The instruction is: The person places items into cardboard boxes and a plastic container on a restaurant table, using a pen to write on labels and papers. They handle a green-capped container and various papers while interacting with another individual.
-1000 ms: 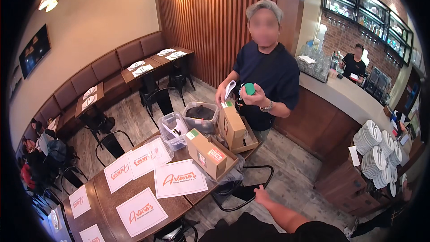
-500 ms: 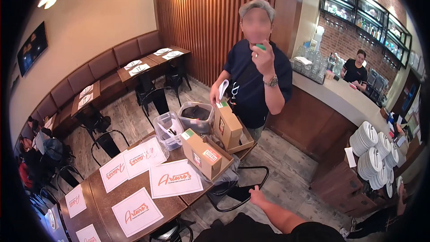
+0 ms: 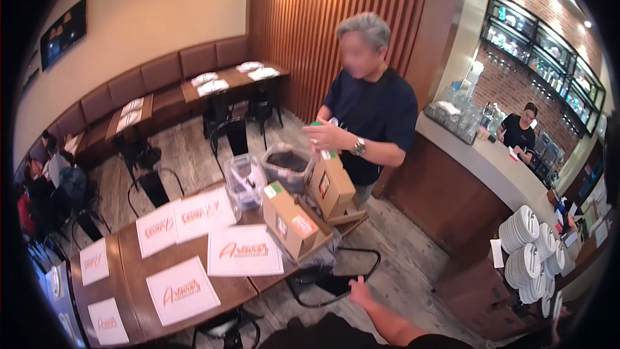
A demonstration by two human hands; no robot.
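Observation:
My right hand [image 3: 360,292] reaches in from the lower edge, its fingers closed at the rim of a black metal chair [image 3: 336,282] beside the table. My left hand is out of sight. On the wooden table [image 3: 248,291] lie several white paper placemats [image 3: 245,251] with orange lettering. Two brown cardboard boxes [image 3: 289,216] stand at the table's right end, close to my right hand. Behind them are a clear plastic bin [image 3: 245,184] with small items and another clear bin [image 3: 287,167] with dark contents.
Across the table a person in a dark shirt [image 3: 378,106] holds a small green thing [image 3: 316,124]. To the right are a bar counter [image 3: 465,155], another person [image 3: 518,132] behind it and stacked white plates [image 3: 520,229]. Black chairs [image 3: 155,189] line the table's far side.
The standing person has lowered the green thing from face to chest height and brought both hands together. My view has shifted slightly; my right hand stays at the chair.

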